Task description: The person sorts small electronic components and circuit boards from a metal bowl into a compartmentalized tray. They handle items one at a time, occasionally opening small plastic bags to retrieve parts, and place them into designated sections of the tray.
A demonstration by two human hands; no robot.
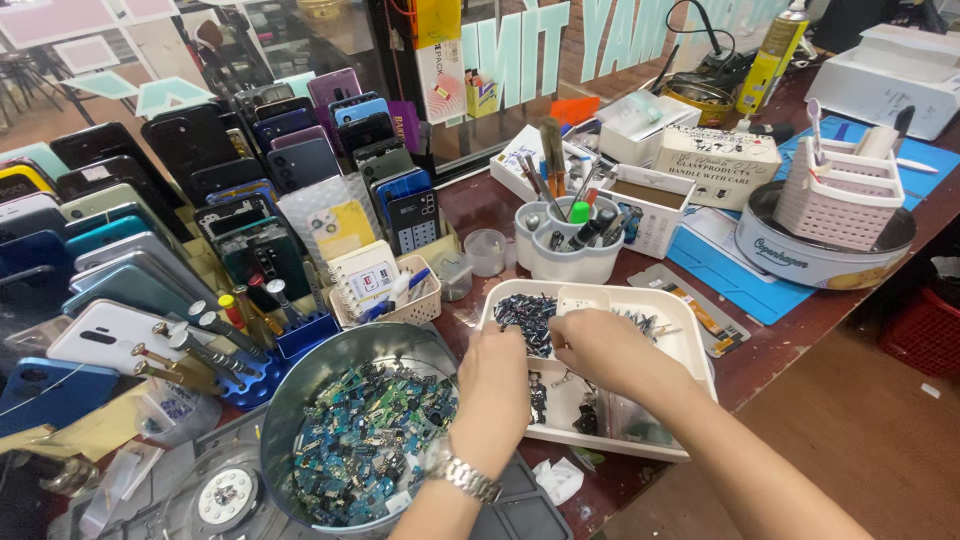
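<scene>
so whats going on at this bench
A person is working with both bare hands inside a white tray of small dark phone parts. The left hand, with a metal watch on its wrist, rests at the tray's near-left edge; the right hand reaches over the tray's middle. What the fingers pinch is hidden. Beside the tray sits a round metal tin of small blue circuit boards, with rows of phone back covers to the left.

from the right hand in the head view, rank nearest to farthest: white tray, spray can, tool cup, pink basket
1. White tray: directly under the right hand.
2. Tool cup: just behind the tray.
3. Pink basket: farther back, to the right.
4. Spray can: far back edge, top right.
</scene>
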